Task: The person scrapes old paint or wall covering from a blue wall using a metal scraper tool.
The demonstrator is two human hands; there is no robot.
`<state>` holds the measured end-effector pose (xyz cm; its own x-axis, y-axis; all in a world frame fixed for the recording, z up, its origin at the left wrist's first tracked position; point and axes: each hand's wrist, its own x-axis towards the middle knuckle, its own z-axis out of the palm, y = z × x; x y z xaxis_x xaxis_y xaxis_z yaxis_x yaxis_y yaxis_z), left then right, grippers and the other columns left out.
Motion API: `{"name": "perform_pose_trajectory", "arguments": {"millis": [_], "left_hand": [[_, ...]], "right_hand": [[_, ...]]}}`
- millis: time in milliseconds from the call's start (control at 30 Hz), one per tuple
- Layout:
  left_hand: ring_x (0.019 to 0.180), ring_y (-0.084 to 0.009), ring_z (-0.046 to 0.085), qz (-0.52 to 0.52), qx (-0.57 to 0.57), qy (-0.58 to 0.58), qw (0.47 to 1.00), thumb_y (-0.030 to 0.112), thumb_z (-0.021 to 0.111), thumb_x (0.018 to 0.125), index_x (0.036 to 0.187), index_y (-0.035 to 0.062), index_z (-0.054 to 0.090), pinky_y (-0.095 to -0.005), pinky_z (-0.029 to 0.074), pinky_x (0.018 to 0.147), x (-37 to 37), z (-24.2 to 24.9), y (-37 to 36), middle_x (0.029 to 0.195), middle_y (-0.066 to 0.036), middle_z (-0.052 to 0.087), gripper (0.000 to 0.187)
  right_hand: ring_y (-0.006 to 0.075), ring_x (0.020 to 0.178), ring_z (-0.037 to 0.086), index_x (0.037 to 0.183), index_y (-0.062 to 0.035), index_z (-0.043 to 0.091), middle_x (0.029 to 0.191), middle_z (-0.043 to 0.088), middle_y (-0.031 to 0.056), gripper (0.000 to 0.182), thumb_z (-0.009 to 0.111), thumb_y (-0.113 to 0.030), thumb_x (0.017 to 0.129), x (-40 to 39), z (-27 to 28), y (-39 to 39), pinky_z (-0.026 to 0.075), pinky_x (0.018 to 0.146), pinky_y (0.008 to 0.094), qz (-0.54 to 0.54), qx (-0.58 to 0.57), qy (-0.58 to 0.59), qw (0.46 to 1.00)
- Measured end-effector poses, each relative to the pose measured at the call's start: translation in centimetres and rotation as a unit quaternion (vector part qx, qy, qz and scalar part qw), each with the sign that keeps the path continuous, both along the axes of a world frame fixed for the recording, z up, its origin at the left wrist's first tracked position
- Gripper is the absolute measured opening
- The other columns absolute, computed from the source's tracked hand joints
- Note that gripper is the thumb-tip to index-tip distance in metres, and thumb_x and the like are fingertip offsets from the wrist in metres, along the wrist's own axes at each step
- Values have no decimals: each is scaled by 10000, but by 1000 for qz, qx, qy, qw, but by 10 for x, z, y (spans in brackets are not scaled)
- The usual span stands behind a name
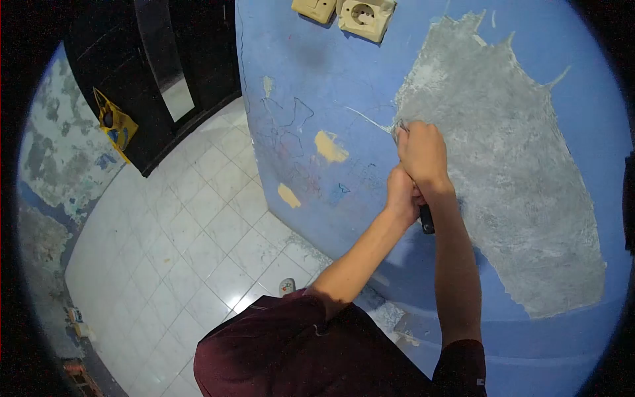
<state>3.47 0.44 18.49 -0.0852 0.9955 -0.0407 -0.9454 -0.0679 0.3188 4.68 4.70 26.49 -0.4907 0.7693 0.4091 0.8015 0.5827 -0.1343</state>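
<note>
Both of my hands are at a blue wall (370,66), on the left edge of a large bare grey patch (509,159). My left hand (402,193) is closed round a tool with a black handle (427,220), whose end sticks out below it. Just above, my right hand (422,153) is closed on the upper part of the same tool. A narrow bit of the tool shows by the fingertips, against the patch's edge; most of it is hidden by the fingers. A thin pale scratch runs up and left from there.
A switch (315,9) and a socket (367,18) are on the wall above. White floor tiles (198,218) lie to the left. A yellow bag (118,126) hangs by a dark cabinet (192,53). Part of a foot (287,286) shows below.
</note>
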Motion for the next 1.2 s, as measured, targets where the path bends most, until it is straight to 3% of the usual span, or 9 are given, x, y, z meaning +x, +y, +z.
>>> {"name": "perform_pose_trajectory", "arguments": {"millis": [267,400,500,567,667,700,1033,1100,1200], "left_hand": [[582,-194,540,-178,83,-1,981,460,323,1014,870,84,558,-314,443,537,29,-64,-60,691,-54,570,466],[876,-197,610,-311,84,222,920,551,284,1004,964,37,614,-331,494,758,13,-170,-119,964,-113,644,612],[912,-208,641,-332,-21,677,657,471,480,967,1084,-24,648,-364,500,809,-51,-321,-149,973,-129,687,536],[936,-459,608,-256,-174,817,485,544,498,890,909,-40,660,-525,462,824,-109,-445,-200,935,-290,650,606],[770,-365,645,-277,14,919,279,381,594,808,852,98,699,-505,502,686,-223,-561,-353,767,-149,667,305],[969,-264,679,-384,-166,879,228,310,617,789,1005,104,693,-461,529,796,-226,-543,-380,1028,-167,693,308],[969,-407,644,-458,-38,849,261,407,569,842,982,3,683,-505,515,829,-197,-550,-338,1017,-223,673,441],[966,-412,642,-487,7,837,251,424,560,850,1000,-4,675,-508,512,834,-199,-542,-300,1029,-226,669,469],[921,-425,634,-309,16,902,300,426,512,893,916,-4,675,-503,511,799,-198,-537,-234,972,-243,660,461]], "right_hand": [[224,448,429,619,26,460,532,414,173,406,597,-242,891,93,-84,-18,353,485,397,135,74,217,964],[96,503,326,596,-25,452,525,364,11,405,639,-221,897,137,-161,-47,281,464,307,1,-220,420,881],[122,560,575,773,13,633,669,608,31,292,582,-208,957,159,-207,-74,465,516,275,16,-332,454,827],[153,584,620,803,23,627,684,615,49,300,565,-220,967,162,-221,-94,511,528,291,34,-350,483,802],[217,637,673,886,18,588,717,609,74,280,527,-238,983,152,-227,-136,569,539,338,21,-437,579,688],[225,637,675,909,4,565,719,598,72,260,516,-240,986,153,-247,-147,572,526,344,-9,-478,593,648],[252,514,639,996,-12,495,690,589,126,247,499,-259,986,134,-332,-191,542,438,380,-124,-533,629,553],[248,528,642,1012,1,505,666,604,130,247,508,-244,984,125,-355,-165,540,452,361,-29,-396,553,733],[205,521,631,1028,4,530,664,618,106,211,505,-201,986,108,-224,-127,530,455,330,-8,-413,608,678]]}}
